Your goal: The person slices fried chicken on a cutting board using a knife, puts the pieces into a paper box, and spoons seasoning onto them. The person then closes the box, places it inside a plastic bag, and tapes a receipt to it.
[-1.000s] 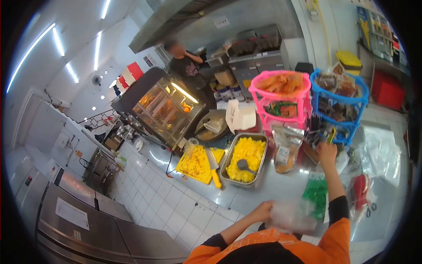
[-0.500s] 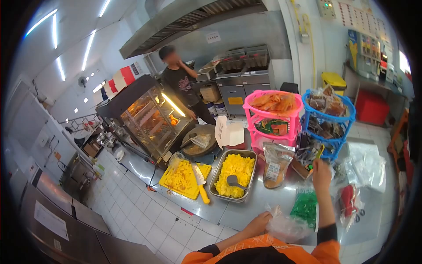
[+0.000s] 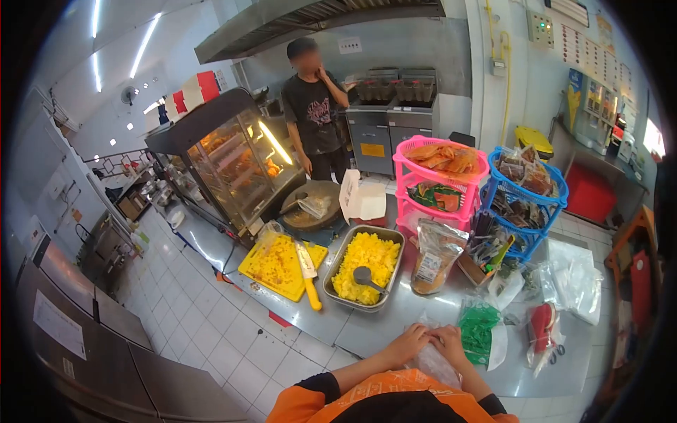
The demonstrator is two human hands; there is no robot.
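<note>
My left hand [image 3: 409, 343] and my right hand [image 3: 448, 344] meet at the table's near edge, fingers closed on the top of a clear plastic bag [image 3: 436, 368]. The bag hangs crumpled in front of my apron. Just right of my right hand lies a green plastic packet [image 3: 477, 331] with a white edge. Ahead of my hands stands a steel tray [image 3: 344, 304] of yellow rice [image 3: 371, 262], a grey scoop [image 3: 362, 276] resting in it. An upright clear pouch of brown contents [image 3: 433, 264] stands to the tray's right.
A yellow cutting board [image 3: 271, 271] with a yellow-handled knife [image 3: 310, 282] lies left. Pink [image 3: 441, 180] and blue [image 3: 522, 211] basket stacks stand behind. A heated display case [image 3: 236, 169] is at far left, a person [image 3: 314, 113] beyond it. Plastic bags [image 3: 575, 278] lie right.
My right hand has come down from beside the utensil holder under the baskets to the plastic bag, joining my left hand. The view has shifted slightly, and the person behind stands more upright.
</note>
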